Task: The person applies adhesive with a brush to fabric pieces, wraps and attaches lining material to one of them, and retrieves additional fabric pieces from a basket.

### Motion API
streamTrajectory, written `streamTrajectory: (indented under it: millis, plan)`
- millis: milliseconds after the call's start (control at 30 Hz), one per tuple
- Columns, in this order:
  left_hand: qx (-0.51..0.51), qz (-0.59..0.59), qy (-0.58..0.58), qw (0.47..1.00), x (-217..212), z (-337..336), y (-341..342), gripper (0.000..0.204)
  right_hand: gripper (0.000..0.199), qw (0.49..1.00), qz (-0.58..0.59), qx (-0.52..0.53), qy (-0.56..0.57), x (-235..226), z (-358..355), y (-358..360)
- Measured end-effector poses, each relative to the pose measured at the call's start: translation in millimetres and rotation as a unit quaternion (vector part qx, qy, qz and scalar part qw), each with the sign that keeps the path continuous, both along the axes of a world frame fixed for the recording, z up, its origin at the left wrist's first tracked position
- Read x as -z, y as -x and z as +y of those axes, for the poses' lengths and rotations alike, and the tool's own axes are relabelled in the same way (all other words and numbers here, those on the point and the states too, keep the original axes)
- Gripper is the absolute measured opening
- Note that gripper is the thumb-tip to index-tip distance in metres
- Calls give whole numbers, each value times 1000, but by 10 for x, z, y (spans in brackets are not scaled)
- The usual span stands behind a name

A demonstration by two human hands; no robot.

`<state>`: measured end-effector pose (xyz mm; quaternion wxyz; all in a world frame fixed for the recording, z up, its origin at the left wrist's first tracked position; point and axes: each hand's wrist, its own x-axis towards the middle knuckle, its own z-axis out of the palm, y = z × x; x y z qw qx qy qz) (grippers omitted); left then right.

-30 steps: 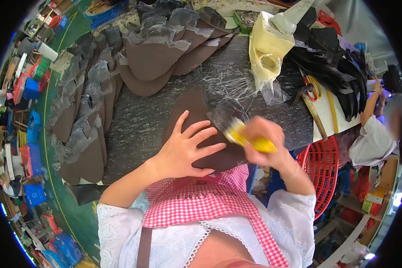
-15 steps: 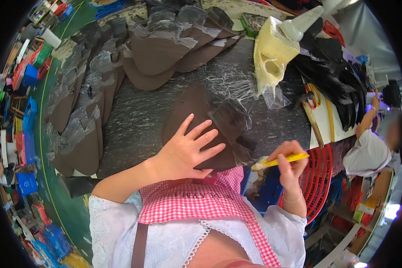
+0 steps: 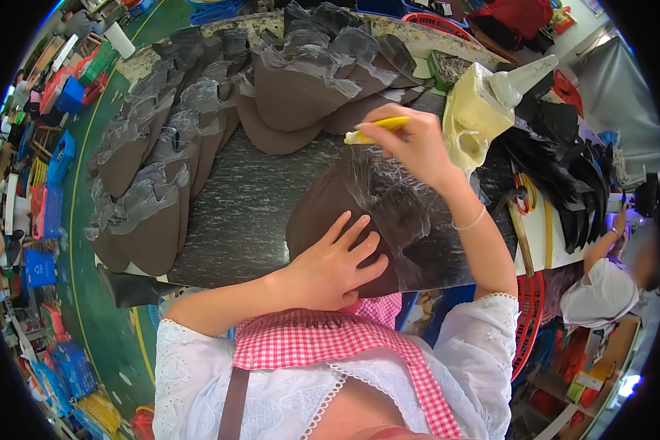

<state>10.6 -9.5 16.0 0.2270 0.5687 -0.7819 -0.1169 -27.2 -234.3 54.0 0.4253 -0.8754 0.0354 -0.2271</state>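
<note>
The work surface is a dark, streaked tabletop (image 3: 235, 202), with pale glue-like strands across its middle. The green floor (image 3: 88, 213), marked with a yellow line, lies to the left; blue, red and green containers crowd the room's left side. To the right, one person (image 3: 601, 293) in a white top is present beyond the table.

Hands, two: the left hand (image 3: 337, 264) is open, fingers spread, palm down on the near part of the panel. The right hand (image 3: 414, 143) is closed around the handle of the brush (image 3: 381, 128); whether the brush tip touches the surface cannot be told.

Panel in work, one: the dark brown panel (image 3: 315, 216) lies at the near edge of the tabletop, a glossy dark section along its right side. Brush, one, yellow-handled, beyond the panel.

Groups of similar brown pieces, two: the left group (image 3: 158, 238) and the far group (image 3: 301, 95). Pieces overlap; an exact count is not possible.

Cream container (image 3: 484, 114), one, with one pale nozzle, right of the right hand. Green-sided box (image 3: 447, 70), one, just beside it. Bundle of black strips (image 3: 557, 150), one, at right. Red basket (image 3: 529, 315), one, beside the table.
</note>
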Motion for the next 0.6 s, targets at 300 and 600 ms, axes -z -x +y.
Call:
streamTrajectory:
  millis: [300,600]
  plan:
    - [-15,1,15,1000,3,4,11,72,12,999,42,27,-2,56,-158,302]
    - [-22,0,20,1000,22,8,-8,76,13,1000,13,23,9,75,-115,209]
